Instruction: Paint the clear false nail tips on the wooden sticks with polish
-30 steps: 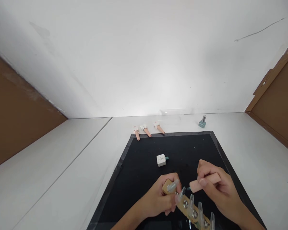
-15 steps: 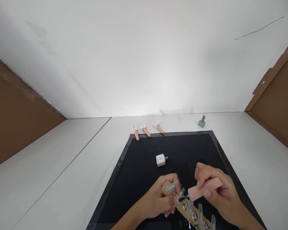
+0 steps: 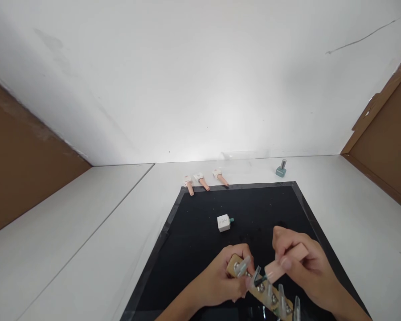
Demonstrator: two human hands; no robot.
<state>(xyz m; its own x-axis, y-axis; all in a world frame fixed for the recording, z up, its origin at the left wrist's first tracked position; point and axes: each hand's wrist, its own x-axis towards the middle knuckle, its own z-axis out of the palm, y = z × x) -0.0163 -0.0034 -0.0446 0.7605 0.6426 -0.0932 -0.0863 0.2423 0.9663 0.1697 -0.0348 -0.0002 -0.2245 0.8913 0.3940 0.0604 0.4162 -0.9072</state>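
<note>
My left hand [image 3: 222, 278] is closed around one end of a tan strip [image 3: 265, 298] that carries metal studs and several clear false nails [image 3: 282, 299]. Between the fingers of my right hand [image 3: 304, 267] is a pink nail polish cap [image 3: 288, 263] with a dark-tipped brush [image 3: 260, 280]. The brush tip meets one of the clear false nails near my left thumb; how firmly it touches I cannot tell. Beyond my hands, a white nail polish bottle [image 3: 223, 223] lies on its side, uncapped, its green neck pointing right.
A black mat [image 3: 187, 249] lies under my hands on the white table [image 3: 96, 249]. Along its far edge are three white bottles with pink caps [image 3: 203, 183]. A teal bottle with a silver cap [image 3: 280, 170] stands at the back right. Brown cardboard panels [image 3: 384, 133] flank both sides.
The brush and pink cap have shifted slightly right and down, and the cap has tilted more steeply. The strip in my left hand has moved a little right. The bottles stay put.
</note>
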